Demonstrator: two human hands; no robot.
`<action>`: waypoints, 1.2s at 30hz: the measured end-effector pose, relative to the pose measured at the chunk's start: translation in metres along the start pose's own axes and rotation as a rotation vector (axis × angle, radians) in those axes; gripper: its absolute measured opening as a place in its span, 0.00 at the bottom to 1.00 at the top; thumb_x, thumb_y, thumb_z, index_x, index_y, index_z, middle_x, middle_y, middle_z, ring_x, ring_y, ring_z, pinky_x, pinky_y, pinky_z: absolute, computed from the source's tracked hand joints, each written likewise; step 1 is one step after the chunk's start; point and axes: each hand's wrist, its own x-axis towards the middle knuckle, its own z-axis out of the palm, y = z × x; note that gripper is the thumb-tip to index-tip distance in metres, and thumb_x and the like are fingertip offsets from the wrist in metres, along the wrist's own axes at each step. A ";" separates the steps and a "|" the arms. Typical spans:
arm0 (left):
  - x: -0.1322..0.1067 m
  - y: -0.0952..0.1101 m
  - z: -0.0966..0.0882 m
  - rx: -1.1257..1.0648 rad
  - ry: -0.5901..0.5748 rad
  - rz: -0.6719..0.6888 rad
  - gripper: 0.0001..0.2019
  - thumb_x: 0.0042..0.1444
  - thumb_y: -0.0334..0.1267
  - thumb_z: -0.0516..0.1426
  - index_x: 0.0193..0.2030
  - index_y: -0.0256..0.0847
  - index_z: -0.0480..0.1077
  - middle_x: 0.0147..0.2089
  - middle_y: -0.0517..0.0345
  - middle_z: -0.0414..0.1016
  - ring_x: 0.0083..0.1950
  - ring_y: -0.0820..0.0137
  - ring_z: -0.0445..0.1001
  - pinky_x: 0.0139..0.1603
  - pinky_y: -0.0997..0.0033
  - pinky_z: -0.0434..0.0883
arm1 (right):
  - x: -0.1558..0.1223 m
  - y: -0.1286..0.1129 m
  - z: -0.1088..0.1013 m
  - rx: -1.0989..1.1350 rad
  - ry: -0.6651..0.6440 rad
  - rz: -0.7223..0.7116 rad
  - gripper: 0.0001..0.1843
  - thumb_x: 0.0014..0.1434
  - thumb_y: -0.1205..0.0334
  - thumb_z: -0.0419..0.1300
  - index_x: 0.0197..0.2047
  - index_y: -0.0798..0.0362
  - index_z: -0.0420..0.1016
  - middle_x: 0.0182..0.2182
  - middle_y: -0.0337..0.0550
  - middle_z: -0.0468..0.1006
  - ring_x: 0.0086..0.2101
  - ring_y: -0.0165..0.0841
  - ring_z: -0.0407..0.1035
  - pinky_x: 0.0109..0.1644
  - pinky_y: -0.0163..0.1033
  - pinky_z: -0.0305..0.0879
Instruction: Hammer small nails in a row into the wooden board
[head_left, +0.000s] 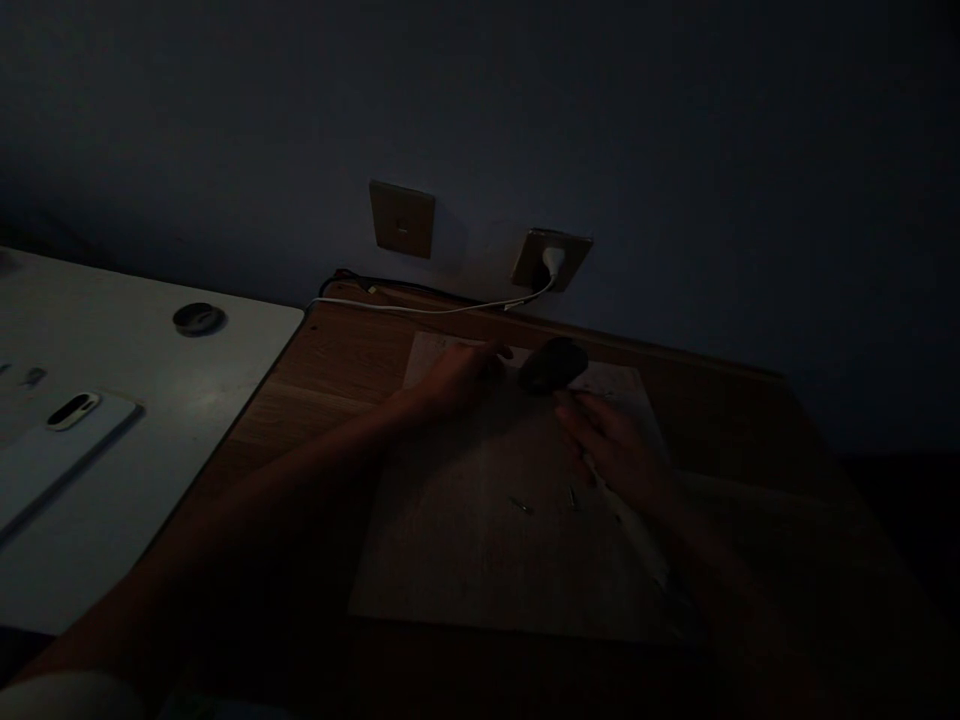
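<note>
The room is very dark. A black computer mouse [553, 364] lies at the far edge of a pale sheet [465, 560] on a wooden desk [322, 370]. My left hand [457, 378] rests on the sheet just left of the mouse, fingers stretched toward it and holding nothing. My right hand [615, 445] lies just in front of the mouse, its fingers extended and nearly touching it. A thin white stick-like thing [637, 535] runs out from under that hand along the wrist. Two small screws [520, 505] lie on the sheet near the right hand.
A white cable [420, 308] runs along the desk's back edge to a plug in a wall socket [553, 260]; a second wall plate [402, 218] sits beside it. A white table [150, 440] on the left carries a phone [52, 440] and a round dark disc [199, 318].
</note>
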 end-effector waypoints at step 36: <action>0.001 -0.006 -0.001 -0.035 -0.011 0.046 0.25 0.56 0.24 0.58 0.61 0.38 0.71 0.47 0.52 0.84 0.46 0.64 0.83 0.48 0.69 0.76 | 0.013 0.003 0.013 -0.079 -0.006 -0.014 0.19 0.64 0.39 0.57 0.36 0.47 0.67 0.20 0.30 0.66 0.16 0.28 0.61 0.19 0.35 0.55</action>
